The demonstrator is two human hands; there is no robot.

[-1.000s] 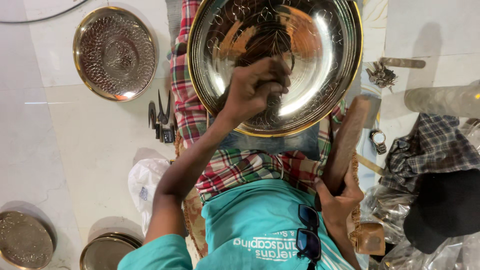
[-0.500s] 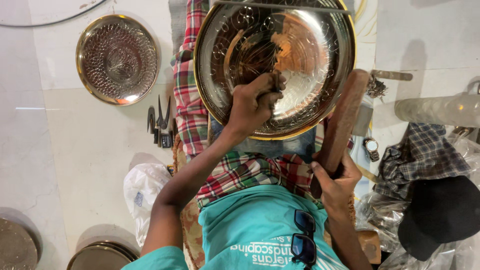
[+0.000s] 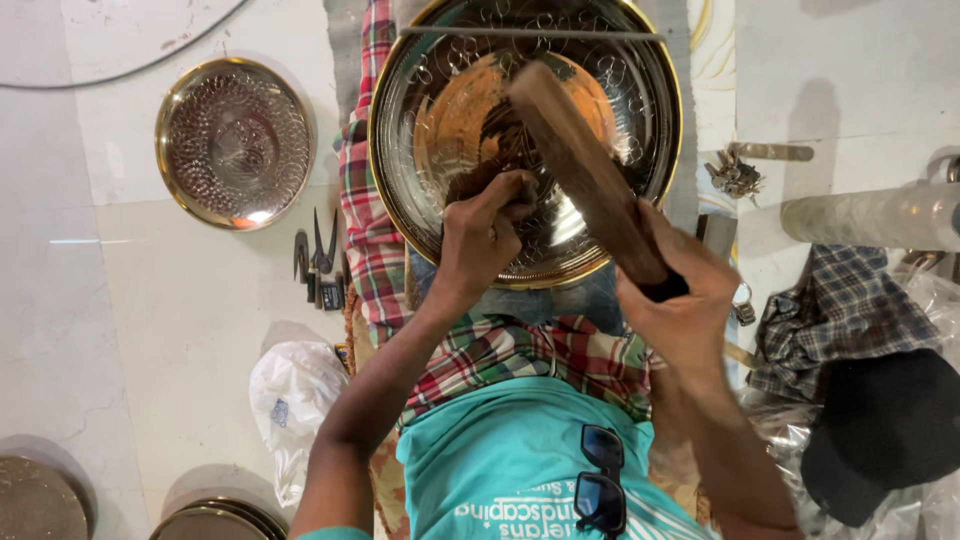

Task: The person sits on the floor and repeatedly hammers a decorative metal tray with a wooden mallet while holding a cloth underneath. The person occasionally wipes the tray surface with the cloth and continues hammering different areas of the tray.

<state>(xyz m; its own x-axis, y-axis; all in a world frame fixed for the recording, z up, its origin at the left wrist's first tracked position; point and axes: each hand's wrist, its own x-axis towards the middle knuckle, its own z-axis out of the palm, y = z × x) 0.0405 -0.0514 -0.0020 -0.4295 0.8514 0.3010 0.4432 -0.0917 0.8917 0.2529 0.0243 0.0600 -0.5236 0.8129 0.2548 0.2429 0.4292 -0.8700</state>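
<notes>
A large shiny metal plate (image 3: 600,130) is propped on the lap, filling the upper middle of the head view. The left hand (image 3: 485,235) is closed around a small dark punch tool (image 3: 500,150), whose tip is pressed against the plate's inner face near its centre. The right hand (image 3: 680,310) is wrapped tightly around the lower end of a wooden mallet (image 3: 585,170), which is raised across the plate, its head pointing toward 11 o'clock.

The work in hand appears to be the stamping of a pattern into the plate. For a clean mark, the punch is best held square to the surface and kept steady, and the mallet brought down squarely on its top end (a glancing blow would likely skid the tip and scar the polished metal). The plate should be braced firmly against the checked cloth (image 3: 370,230) so that it is not shifted by the blow.

At 9 o'clock a smaller dimpled plate (image 3: 235,140) lies on the floor, with pliers (image 3: 320,260) just below it.
</notes>
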